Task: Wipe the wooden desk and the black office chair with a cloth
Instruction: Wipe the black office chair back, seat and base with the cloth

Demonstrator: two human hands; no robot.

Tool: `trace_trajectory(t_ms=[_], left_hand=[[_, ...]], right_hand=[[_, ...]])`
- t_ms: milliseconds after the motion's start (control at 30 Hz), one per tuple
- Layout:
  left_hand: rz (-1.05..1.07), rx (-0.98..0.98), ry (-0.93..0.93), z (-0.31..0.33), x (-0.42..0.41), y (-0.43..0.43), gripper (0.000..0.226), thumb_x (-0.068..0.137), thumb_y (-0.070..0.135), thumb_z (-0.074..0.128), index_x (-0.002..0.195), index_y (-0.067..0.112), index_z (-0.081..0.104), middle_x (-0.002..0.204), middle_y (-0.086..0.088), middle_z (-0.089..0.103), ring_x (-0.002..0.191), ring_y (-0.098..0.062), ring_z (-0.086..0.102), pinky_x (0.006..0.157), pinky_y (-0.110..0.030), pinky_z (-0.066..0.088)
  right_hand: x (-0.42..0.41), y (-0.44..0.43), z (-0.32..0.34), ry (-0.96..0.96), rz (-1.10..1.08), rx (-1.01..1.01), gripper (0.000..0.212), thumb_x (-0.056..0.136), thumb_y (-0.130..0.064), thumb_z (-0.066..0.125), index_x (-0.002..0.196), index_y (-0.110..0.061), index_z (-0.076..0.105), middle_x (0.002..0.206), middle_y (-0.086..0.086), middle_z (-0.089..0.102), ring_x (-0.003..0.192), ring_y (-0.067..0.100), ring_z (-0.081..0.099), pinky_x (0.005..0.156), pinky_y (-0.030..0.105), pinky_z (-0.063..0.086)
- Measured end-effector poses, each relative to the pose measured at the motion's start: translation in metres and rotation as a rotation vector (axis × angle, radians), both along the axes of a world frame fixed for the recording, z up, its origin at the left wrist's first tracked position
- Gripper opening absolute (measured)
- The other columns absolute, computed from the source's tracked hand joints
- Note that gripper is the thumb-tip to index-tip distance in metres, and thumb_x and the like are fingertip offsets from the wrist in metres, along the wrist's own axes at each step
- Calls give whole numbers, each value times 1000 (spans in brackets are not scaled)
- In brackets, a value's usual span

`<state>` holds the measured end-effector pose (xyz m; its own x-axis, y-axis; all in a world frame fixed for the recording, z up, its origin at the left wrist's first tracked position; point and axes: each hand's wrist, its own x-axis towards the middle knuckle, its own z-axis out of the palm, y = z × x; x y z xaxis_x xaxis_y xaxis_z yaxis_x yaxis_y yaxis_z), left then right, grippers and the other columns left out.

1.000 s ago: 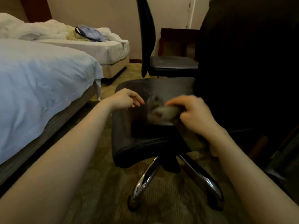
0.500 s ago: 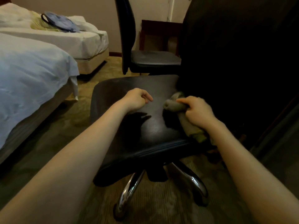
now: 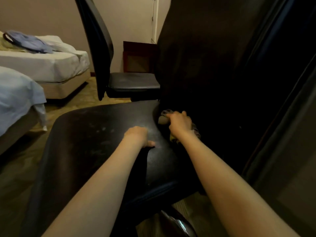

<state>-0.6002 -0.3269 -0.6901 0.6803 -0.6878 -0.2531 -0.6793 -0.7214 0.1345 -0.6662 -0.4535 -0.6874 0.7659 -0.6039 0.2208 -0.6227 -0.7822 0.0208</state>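
You are on the chair half of the job. The black office chair (image 3: 196, 86) fills the middle of the view, and its seat (image 3: 102, 142) is the thing to steer by. Your right hand (image 3: 179, 123) is clenched around the bunched cloth (image 3: 163, 119) at the back edge of the seat, just where it meets the dark backrest (image 3: 205, 65). Part of the cloth pokes out ahead of your knuckles and a bit trails out under your wrist. Your left hand (image 3: 136, 136) rests on the seat just beside the right one, nearer the seat's middle. It grips nothing, with the thumb out and the fingers loosely tucked.

The seat shows pale, dusty smears across its middle and towards its left side, so I judge it only partly wiped. The crease you are working is the tightest spot. The next move probably calls for keeping the cloth pressed into that join and drawing it along the seat's back edge. After that, sweep forward over the smeared middle while your left hand steadies the seat against swivelling.

A second chair (image 3: 133, 81) stands beyond the seat, a bed (image 3: 42, 65) lies off to its left, and a chrome leg (image 3: 181, 224) shows beneath its front. I cannot pick out the wooden desk with any certainty from here.
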Motion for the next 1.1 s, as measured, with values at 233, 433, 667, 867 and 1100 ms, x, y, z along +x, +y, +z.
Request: trace_trajectory(t_ms=[233,433,667,867,1100], left_hand=[[-9,0,-195,-3,-26,-4,39,97,30,47,124,2,54,129,-13,51,118,-29,51,91,-33,45],[-44,-14,-252,-5,-28,0,38,99,26,43,127,1,52,132,-14,49,121,-28,49,92,-33,44],[-43,-55,-216,-6,-26,5,40,98,30,44,126,1,52,130,-14,51,119,-28,51,91,-32,45],[-27,-31,-175,-4,-17,4,49,94,40,50,126,3,51,127,-14,53,117,-30,52,90,-33,43],[36,-104,-99,-3,-25,2,45,94,38,52,122,2,53,124,-16,55,112,-32,54,89,-35,43]], right_hand=[[-45,-24,0,11,-115,17,35,94,-15,46,127,-23,56,124,8,56,118,29,47,85,39,45],[-148,-6,-1,73,-93,19,42,94,-14,48,133,-29,51,124,7,55,121,26,45,89,37,45],[-216,11,45,112,-49,-73,47,84,-9,52,115,-42,62,113,-5,62,105,20,56,72,28,43],[-221,-23,7,-523,221,-692,44,71,1,49,108,-13,68,99,12,68,72,33,55,56,36,47],[-219,-41,-44,-436,350,-593,45,69,-7,36,94,-8,74,95,14,66,85,26,41,59,40,52]])
